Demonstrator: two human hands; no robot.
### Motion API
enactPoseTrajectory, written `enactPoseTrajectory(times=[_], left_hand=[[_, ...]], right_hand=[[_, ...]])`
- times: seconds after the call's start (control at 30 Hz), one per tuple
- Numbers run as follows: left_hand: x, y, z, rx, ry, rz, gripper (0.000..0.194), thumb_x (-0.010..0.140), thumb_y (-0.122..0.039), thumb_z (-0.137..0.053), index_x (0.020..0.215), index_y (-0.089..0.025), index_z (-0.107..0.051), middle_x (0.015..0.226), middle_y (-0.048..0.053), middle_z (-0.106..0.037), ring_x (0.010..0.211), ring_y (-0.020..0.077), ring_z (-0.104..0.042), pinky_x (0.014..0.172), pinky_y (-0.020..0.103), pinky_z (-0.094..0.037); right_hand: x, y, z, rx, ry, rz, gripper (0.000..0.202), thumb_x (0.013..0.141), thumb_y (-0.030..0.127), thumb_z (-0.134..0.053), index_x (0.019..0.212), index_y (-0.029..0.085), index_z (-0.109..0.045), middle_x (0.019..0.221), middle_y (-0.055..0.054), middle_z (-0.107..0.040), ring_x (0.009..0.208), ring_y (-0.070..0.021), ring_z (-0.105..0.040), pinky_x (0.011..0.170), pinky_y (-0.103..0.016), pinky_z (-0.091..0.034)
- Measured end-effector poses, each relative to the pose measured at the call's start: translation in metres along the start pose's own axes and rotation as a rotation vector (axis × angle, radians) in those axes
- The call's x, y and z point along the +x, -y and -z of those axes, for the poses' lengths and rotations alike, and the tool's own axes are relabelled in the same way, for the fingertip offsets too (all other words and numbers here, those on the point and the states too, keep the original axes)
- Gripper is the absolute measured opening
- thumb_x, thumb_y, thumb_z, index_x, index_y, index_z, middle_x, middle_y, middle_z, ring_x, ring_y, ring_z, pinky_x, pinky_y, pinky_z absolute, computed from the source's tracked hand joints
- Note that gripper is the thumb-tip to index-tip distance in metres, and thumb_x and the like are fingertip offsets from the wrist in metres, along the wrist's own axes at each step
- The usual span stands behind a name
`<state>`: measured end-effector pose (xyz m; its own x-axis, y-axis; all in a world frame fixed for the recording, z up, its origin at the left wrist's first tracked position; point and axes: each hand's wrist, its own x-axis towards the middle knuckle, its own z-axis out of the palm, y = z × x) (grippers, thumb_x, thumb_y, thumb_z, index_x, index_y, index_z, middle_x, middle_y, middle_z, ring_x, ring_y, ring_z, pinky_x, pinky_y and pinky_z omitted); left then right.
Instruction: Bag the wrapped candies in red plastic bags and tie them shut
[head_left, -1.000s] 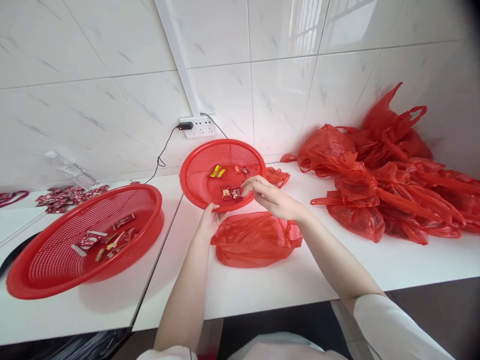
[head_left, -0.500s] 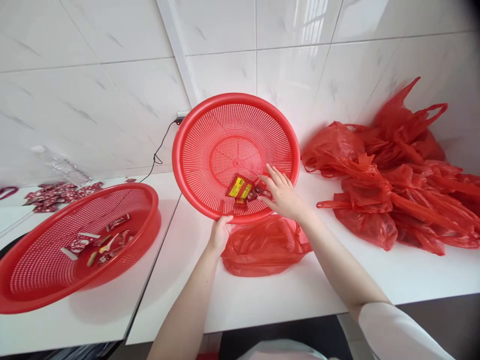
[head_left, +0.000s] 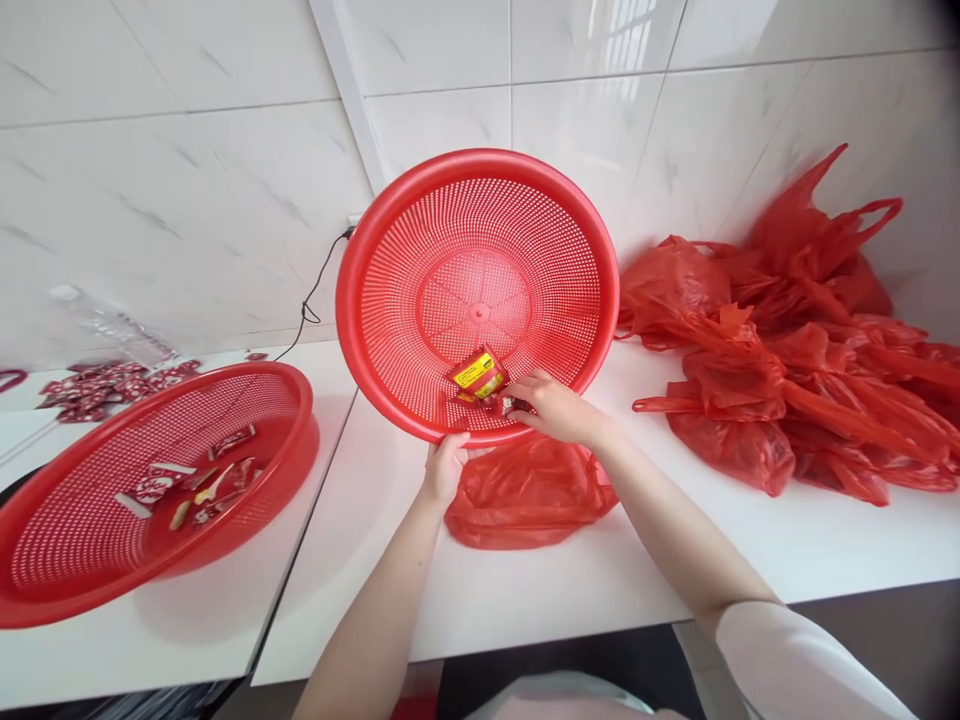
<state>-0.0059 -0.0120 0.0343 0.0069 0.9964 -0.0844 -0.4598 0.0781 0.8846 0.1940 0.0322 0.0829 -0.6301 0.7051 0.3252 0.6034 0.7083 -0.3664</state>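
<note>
A round red plastic basket (head_left: 480,168) with perforated walls is tipped toward me. My left hand (head_left: 448,468) is closed on its near rim, thumb over the edge. Inside, low on the near wall, lies a red-and-yellow packet (head_left: 478,374). Beside it are small red-and-white packets (head_left: 507,404). My right hand (head_left: 551,407) reaches in over the near right rim, its fingers curled round some of these small packets; the palm side is hidden. Under the near rim a red plastic bag (head_left: 525,505) lies on the white table.
On the left stands a second red basket (head_left: 296,400) holding several packets (head_left: 157,484). Behind it lie a pile of red packets (head_left: 97,388) and a clear bottle (head_left: 112,325). Several filled red bags (head_left: 750,390) are heaped on the right. A black cable (head_left: 319,285) runs along the tiled wall.
My right hand has lowered onto the small packets, and its spread fingers have curled in. The basket has tilted further and come slightly closer, with my left hand still on its rim.
</note>
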Motion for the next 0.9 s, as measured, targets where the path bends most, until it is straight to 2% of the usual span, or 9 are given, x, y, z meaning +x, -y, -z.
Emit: enactPoseTrajectory(times=[0.1,0.27,0.43,0.5,0.57,0.67,0.77,0.83,0.9], left_hand=[[0.001,-0.002,0.001,-0.014,-0.001,0.002,0.046,0.063,-0.022,-0.064,0.108,-0.016,-0.059,0.098,0.006,-0.072,0.105,0.0324,-0.065,0.083,0.045,-0.057],[0.003,0.000,0.004,-0.014,-0.027,0.013,0.038,0.063,-0.023,-0.064,0.100,-0.016,-0.061,0.094,0.006,-0.073,0.100,0.0326,-0.068,0.080,0.042,-0.057],[0.003,0.003,0.002,-0.043,-0.010,0.050,0.047,0.065,-0.024,-0.064,0.110,-0.017,-0.060,0.100,0.007,-0.073,0.105,0.0322,-0.066,0.082,0.043,-0.056],[0.003,0.002,0.001,-0.064,0.011,0.045,0.047,0.066,-0.023,-0.063,0.113,-0.017,-0.060,0.101,0.007,-0.073,0.106,0.0319,-0.065,0.083,0.042,-0.055],[0.003,0.001,0.000,-0.071,0.023,0.019,0.046,0.066,-0.022,-0.062,0.111,-0.017,-0.061,0.101,0.007,-0.073,0.105,0.0313,-0.066,0.084,0.042,-0.055],[0.004,0.000,0.001,-0.052,0.016,0.025,0.040,0.066,-0.023,-0.061,0.105,-0.016,-0.062,0.098,0.008,-0.073,0.103,0.0317,-0.067,0.083,0.043,-0.056],[0.004,0.001,0.002,-0.014,-0.037,0.031,0.038,0.065,-0.024,-0.061,0.102,-0.016,-0.062,0.099,0.007,-0.073,0.103,0.0324,-0.066,0.082,0.044,-0.056],[0.004,0.004,0.002,0.013,-0.053,0.011,0.039,0.064,-0.024,-0.061,0.102,-0.017,-0.061,0.101,0.006,-0.072,0.105,0.0322,-0.066,0.082,0.043,-0.056],[0.001,0.008,0.000,0.030,-0.033,0.011,0.037,0.065,-0.024,-0.062,0.102,-0.018,-0.062,0.099,0.005,-0.073,0.105,0.0321,-0.065,0.081,0.043,-0.057]], right_hand=[[0.000,0.001,0.007,0.193,-0.009,0.063,0.019,0.091,0.020,-0.054,0.104,0.016,-0.068,0.093,-0.008,-0.069,0.084,-0.0176,-0.059,0.081,-0.030,-0.046],[-0.010,-0.001,0.023,0.485,0.022,-0.139,0.019,0.086,0.034,-0.062,0.089,0.016,-0.068,0.072,0.001,-0.063,0.064,-0.0121,-0.056,0.064,-0.025,-0.045],[-0.014,0.001,0.026,0.915,0.471,-0.195,0.025,0.084,0.039,-0.064,0.093,0.016,-0.066,0.085,-0.002,-0.067,0.074,-0.0138,-0.065,0.072,-0.028,-0.054],[-0.014,0.004,0.023,0.887,0.586,-0.205,0.022,0.085,0.036,-0.061,0.094,0.016,-0.066,0.087,-0.002,-0.068,0.074,-0.0137,-0.066,0.071,-0.028,-0.055],[-0.013,0.007,0.022,0.759,0.604,-0.187,0.020,0.088,0.032,-0.057,0.095,0.017,-0.068,0.089,-0.003,-0.069,0.076,-0.0145,-0.066,0.070,-0.028,-0.054],[-0.013,0.011,0.026,0.525,0.489,-0.129,0.023,0.091,0.031,-0.053,0.094,0.016,-0.070,0.089,-0.005,-0.071,0.080,-0.0170,-0.066,0.074,-0.030,-0.053],[-0.012,0.015,0.032,0.510,0.241,-0.140,0.028,0.094,0.036,-0.049,0.098,0.017,-0.069,0.091,-0.005,-0.072,0.084,-0.0183,-0.067,0.080,-0.033,-0.052],[-0.011,0.016,0.031,0.536,0.062,-0.136,0.030,0.095,0.038,-0.048,0.110,0.019,-0.065,0.104,-0.006,-0.071,0.096,-0.0194,-0.067,0.088,-0.036,-0.051],[-0.010,0.015,0.024,0.456,-0.092,-0.113,0.041,0.092,0.040,-0.054,0.128,0.022,-0.055,0.130,-0.010,-0.060,0.121,-0.0235,-0.056,0.101,-0.042,-0.044]])
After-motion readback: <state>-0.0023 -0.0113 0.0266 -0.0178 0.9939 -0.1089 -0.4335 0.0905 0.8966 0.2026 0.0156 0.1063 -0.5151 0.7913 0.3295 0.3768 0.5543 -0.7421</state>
